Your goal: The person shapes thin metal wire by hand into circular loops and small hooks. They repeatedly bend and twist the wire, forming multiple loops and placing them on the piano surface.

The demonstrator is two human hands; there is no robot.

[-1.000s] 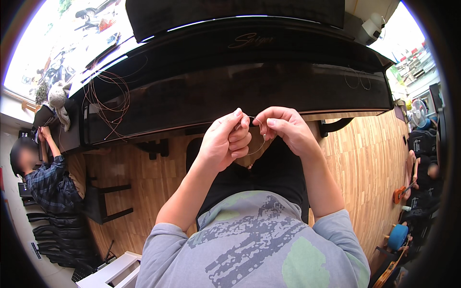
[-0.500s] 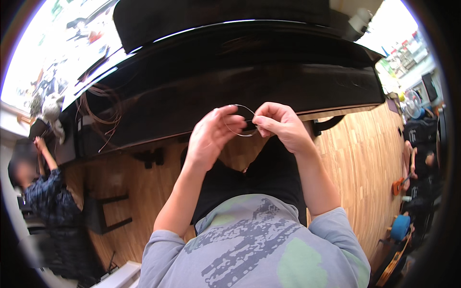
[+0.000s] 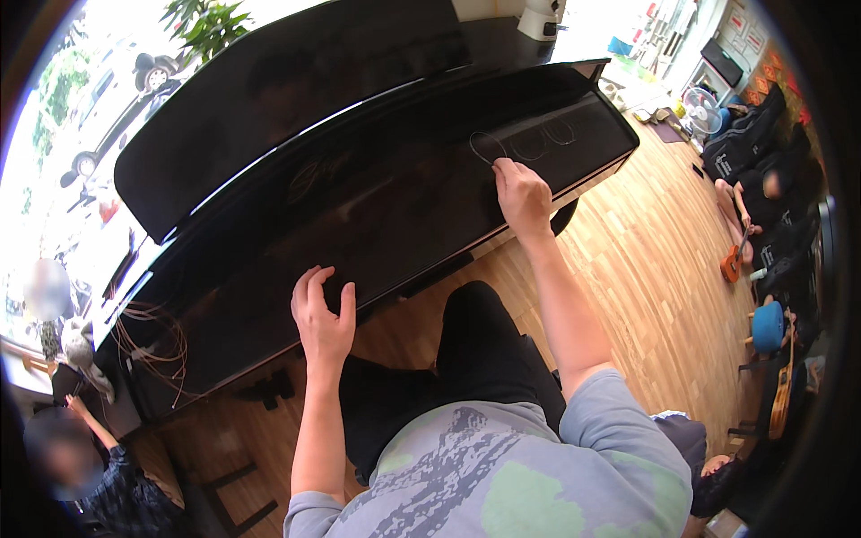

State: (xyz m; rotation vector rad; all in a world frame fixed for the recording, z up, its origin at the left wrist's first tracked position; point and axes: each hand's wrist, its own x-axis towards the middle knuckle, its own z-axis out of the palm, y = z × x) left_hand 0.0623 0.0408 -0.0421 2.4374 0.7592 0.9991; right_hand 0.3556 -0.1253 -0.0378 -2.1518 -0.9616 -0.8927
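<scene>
My right hand (image 3: 524, 199) pinches a thin silvery wire coil (image 3: 474, 139) at its near end. The loop rests on or just above the far right part of a closed, glossy black piano lid (image 3: 395, 211); I cannot tell which. Right beside it, more thin wire loops (image 3: 560, 134) lie on the lid. Over the lid's near edge, further left, hovers my left hand (image 3: 323, 316), fingers apart and slightly curled, with nothing in it. Copper-coloured wire coils (image 3: 154, 354) lie at the lid's left end, away from both hands.
The piano's raised black panel (image 3: 287, 108) stands behind the lid. A person (image 3: 117, 475) is at the lower left near a dark stool (image 3: 235, 502). On the right are a fan (image 3: 701, 109), a blue-topped stool (image 3: 768, 326), guitars and other people.
My hands have parted. The right carried the wire coil to the lid's far right; the left let go of it and moved left. My view has turned, showing the other loops.
</scene>
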